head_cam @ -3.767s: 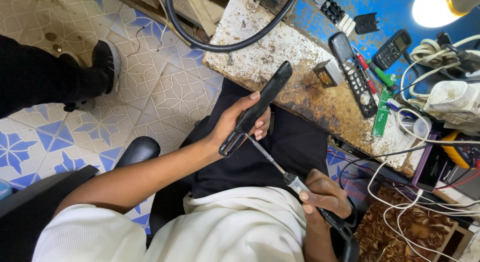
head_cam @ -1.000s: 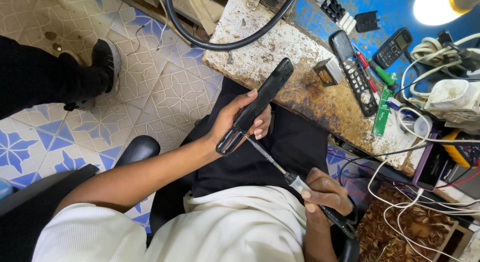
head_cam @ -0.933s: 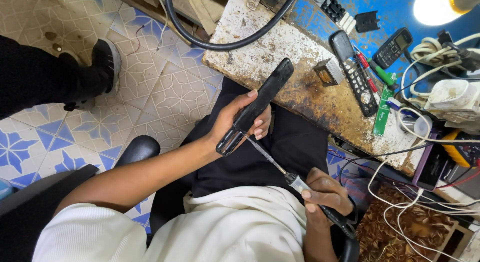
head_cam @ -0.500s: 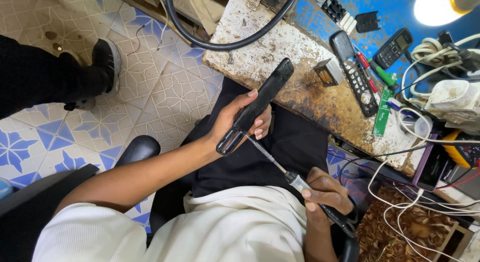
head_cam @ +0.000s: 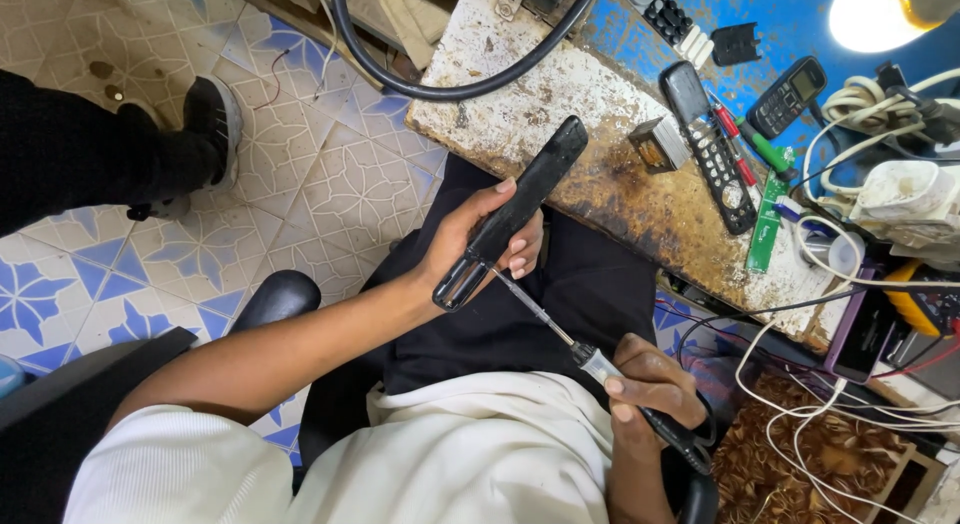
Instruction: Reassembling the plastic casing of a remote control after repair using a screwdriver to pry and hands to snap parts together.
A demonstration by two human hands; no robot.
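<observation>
My left hand (head_cam: 478, 232) grips a long black remote-control casing (head_cam: 520, 204) and holds it over my lap, one end pointing at the workbench. My right hand (head_cam: 650, 389) holds a screwdriver (head_cam: 575, 349) by its handle. The thin metal shaft runs up and left, and its tip meets the lower end of the casing, just under my left fingers.
A stained workbench (head_cam: 560, 104) stands ahead with a thick black cable (head_cam: 450, 84), a black remote (head_cam: 712, 149), a small phone (head_cam: 788, 96), a green circuit board (head_cam: 768, 216) and tangled white wires (head_cam: 880, 184). Another person's black shoe (head_cam: 205, 129) rests on the tiled floor at left.
</observation>
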